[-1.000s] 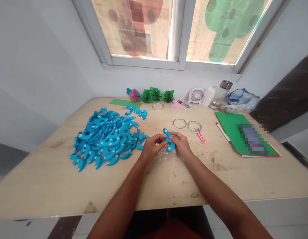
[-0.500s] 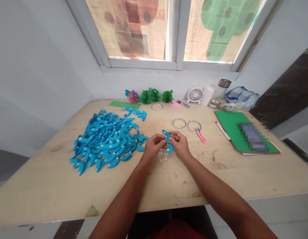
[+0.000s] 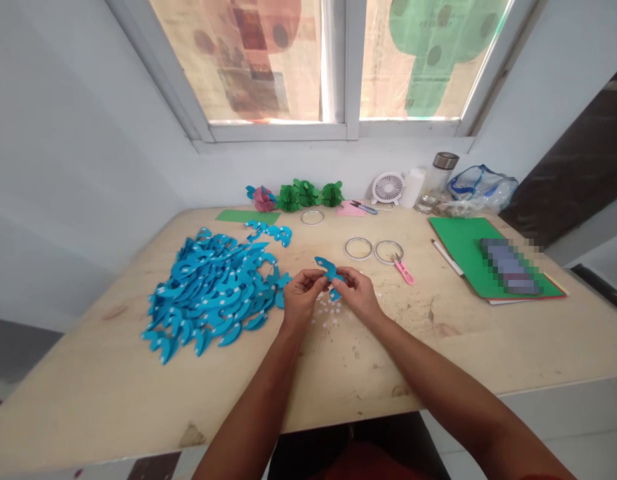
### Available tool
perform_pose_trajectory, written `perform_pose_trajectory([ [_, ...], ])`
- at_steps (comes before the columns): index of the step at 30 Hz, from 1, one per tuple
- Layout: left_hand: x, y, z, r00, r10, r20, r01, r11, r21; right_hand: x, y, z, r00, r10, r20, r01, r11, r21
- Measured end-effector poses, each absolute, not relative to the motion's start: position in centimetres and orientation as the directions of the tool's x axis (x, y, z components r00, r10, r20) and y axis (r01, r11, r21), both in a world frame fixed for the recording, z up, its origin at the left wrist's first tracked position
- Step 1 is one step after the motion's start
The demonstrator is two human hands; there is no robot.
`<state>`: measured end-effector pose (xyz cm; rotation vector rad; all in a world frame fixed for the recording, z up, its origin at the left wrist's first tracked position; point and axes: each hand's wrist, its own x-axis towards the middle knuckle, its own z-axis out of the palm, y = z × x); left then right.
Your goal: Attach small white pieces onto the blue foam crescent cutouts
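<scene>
Between both hands, just above the table, is a curved blue paper cutout with small white squares on it. My left hand pinches its left side with thumb and fingers. My right hand grips the other side, thumb on top. Small white paper bits lie scattered on the wood below the hands. Left of my left hand spreads a large heap of similar blue cutouts, many bearing white squares. A few more blue pieces lie behind the heap.
Two tape rolls and pink-handled snips lie beyond my right hand. Green folders with a blurred phone sit at right. Along the wall stand green paper ornaments, a small fan and a bottle.
The blue cutout has turned in the fingers, its upper tip now pointing further left. Both hands still hold it. The view has shifted slightly.
</scene>
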<state>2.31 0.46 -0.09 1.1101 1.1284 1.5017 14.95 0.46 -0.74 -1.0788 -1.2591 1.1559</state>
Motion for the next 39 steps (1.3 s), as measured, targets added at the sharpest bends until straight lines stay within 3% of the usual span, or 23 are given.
perform_pose_trajectory([
  [13, 2.2, 0.7, -0.7, -0.173, 0.981, 0.089, -0.180, -0.121, 0.976, 15.0, 0.5, -1.2, 0.016, 0.972, 0.233, 0.100, 0.230, -0.968],
  [22, 2.2, 0.8, -1.0, -0.147, 0.985, 0.090, -0.198, -0.119, 0.973, 14.7, 0.7, -1.0, -0.010, 0.999, 0.049, -0.243, 0.045, -0.969],
  [35, 2.4, 0.6, -1.2, -0.156, 0.979, 0.134, -0.129, -0.155, 0.979, 14.8, 0.7, -0.7, -0.053, 0.994, -0.092, -0.447, -0.106, -0.888],
  [39, 2.7, 0.1, -0.6, -0.168, 0.969, 0.179, -0.121, -0.201, 0.972, 15.0, 0.7, -0.7, -0.143, 0.979, -0.145, -0.544, -0.200, -0.815],
])
